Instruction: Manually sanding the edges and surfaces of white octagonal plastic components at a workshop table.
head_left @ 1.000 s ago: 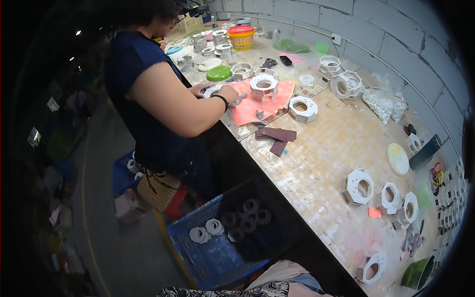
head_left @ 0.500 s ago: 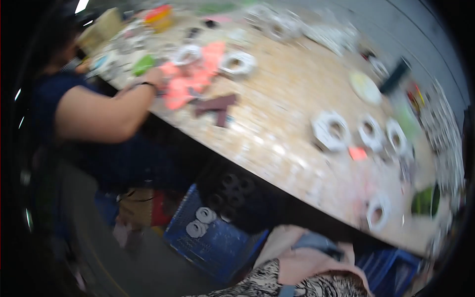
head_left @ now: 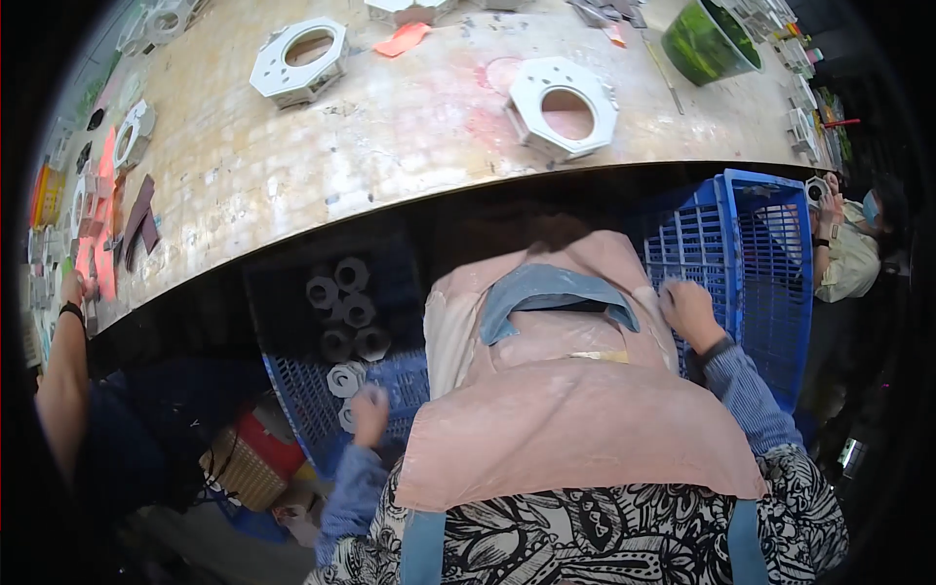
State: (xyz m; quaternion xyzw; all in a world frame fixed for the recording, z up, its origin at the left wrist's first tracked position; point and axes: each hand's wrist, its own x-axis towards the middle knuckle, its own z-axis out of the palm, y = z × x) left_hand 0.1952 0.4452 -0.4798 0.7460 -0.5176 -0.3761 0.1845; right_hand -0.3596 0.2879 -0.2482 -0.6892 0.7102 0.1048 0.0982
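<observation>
Down at my left, my left hand (head_left: 370, 414) is at a blue crate (head_left: 289, 390), right beside the white octagonal rings (head_left: 345, 379) lying in it. Its fingers are smeared and partly hidden, so whether it grips a ring cannot be told. More of these rings (head_left: 359, 310) sit in the shadowed part of the crate under the table. My right hand (head_left: 690, 310) is closed, fingers curled, between the side of the pink apron (head_left: 585, 419) on my lap and another blue crate (head_left: 726, 244). What it holds, if anything, is hidden.
A worktable (head_left: 409, 136) spans ahead, bearing white octagonal frames (head_left: 564, 109) and a green tub (head_left: 710, 44). At the left a co-worker's arm (head_left: 63, 375) reaches onto the table by orange cloth (head_left: 100, 234). Another person (head_left: 853, 249) is at the far right.
My view has swung toward the right and down onto my lap. Both my hands and forearms have come into sight, the left by the crate of rings. The co-worker now appears at the left rim.
</observation>
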